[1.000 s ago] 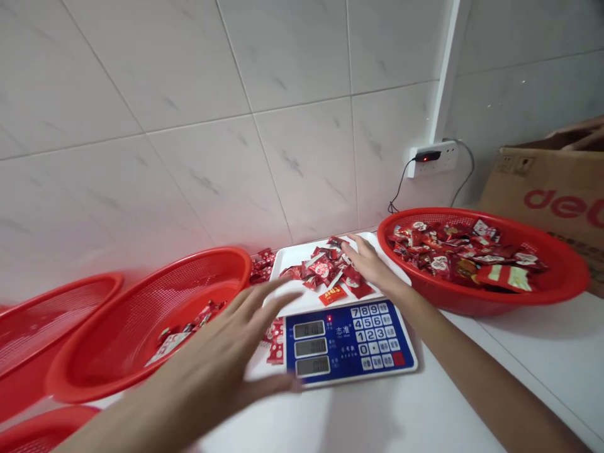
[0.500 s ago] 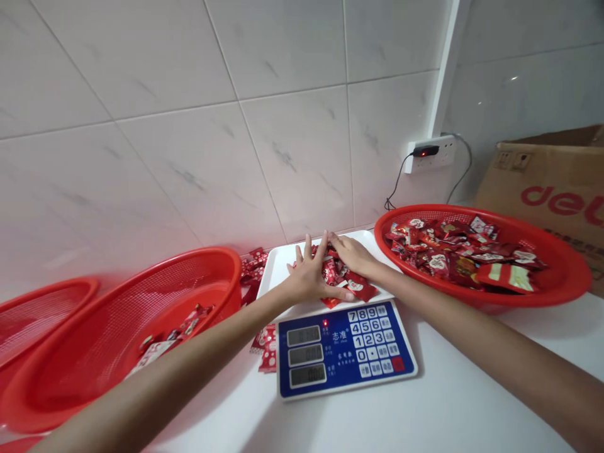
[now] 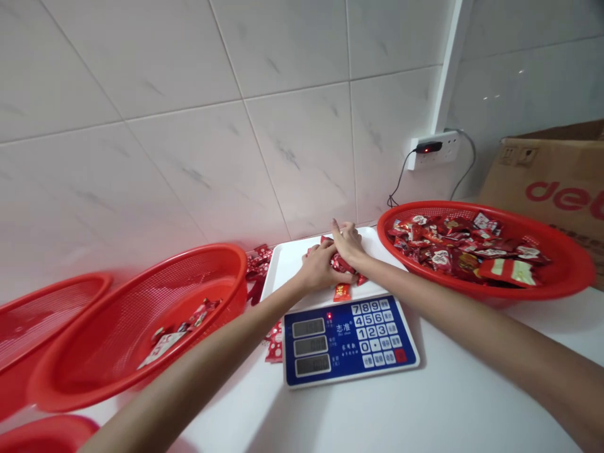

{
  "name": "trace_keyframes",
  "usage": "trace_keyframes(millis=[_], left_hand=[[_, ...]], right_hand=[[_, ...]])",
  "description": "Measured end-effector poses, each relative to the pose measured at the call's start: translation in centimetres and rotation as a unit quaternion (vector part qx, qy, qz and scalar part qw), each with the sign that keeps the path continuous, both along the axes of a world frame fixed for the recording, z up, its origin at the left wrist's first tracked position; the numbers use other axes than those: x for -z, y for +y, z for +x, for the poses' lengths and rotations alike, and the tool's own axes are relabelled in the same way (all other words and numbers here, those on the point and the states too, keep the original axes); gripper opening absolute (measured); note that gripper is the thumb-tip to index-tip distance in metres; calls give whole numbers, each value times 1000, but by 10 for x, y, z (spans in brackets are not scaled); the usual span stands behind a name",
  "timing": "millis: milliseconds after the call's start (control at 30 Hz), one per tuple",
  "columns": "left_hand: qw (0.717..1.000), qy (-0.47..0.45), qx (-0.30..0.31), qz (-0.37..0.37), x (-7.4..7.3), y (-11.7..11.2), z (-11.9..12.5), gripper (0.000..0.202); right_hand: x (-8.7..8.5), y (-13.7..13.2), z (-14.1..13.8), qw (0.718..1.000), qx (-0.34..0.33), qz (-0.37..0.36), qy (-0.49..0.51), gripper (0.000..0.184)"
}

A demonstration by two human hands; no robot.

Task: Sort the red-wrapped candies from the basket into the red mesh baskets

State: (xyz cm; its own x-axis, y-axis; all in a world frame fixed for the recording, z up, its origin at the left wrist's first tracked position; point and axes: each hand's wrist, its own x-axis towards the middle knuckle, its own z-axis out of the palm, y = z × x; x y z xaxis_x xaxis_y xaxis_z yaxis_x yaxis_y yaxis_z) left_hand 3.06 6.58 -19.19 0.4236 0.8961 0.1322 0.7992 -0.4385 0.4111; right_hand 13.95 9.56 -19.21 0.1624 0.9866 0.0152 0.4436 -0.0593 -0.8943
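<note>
On the white pan [image 3: 287, 261] of a digital scale [image 3: 311, 377], my left hand [image 3: 319, 267] is closed round a heap of red wrapped candies [image 3: 342, 264]. My right hand [image 3: 348, 242] presses in from the other side with curled fingers and a raised thumb. The two hands nearly meet and squeeze the heap between them, hiding much of it. A single orange-red candy packet [image 3: 342, 292] lies on the pan just below my left hand.
A red basket [image 3: 566, 264] full of wrapped candies stands right of the scale. Leftward are a red basket [image 3: 89, 352] with a few packets and another basket [image 3: 28, 321]. Red dotted packets [image 3: 275, 346] lie beside the scale. Behind are a socket [image 3: 434, 151] and a cardboard box [image 3: 533, 170].
My hands have closed in from spread fingers and now squeeze the candies together. The heap is more compact, with one packet apart below it. The top display has changed.
</note>
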Motion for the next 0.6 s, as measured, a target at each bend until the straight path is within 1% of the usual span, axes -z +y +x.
trace_keyframes(millis=[67,167,233,333,400,467,533,600], left_hand=[[999,-32,2,16,1,0,2,58],[996,-80,11,32,2,-3,5,41],[993,-111,14,43,3,-6,8,32],[987,-152,15,52,3,-9,8,28],[982,-181,15,45,1,-9,7,23],[976,-217,14,32,-3,-6,4,18],[965,-261,4,11,-8,-2,1,14],[952,-305,-10,-25,-16,4,-4,12]], right_hand=[[-5,0,6,999,-35,-13,16,69],[-14,-6,20,994,-101,-24,38,63],[-20,-15,31,992,-115,-17,43,60],[-25,-36,49,992,-115,0,45,53],[-23,-52,60,991,-124,7,43,49],[-18,-66,72,990,-138,12,33,52],[-10,-77,81,988,-156,21,3,62],[-1,-84,88,984,-167,29,-49,75]])
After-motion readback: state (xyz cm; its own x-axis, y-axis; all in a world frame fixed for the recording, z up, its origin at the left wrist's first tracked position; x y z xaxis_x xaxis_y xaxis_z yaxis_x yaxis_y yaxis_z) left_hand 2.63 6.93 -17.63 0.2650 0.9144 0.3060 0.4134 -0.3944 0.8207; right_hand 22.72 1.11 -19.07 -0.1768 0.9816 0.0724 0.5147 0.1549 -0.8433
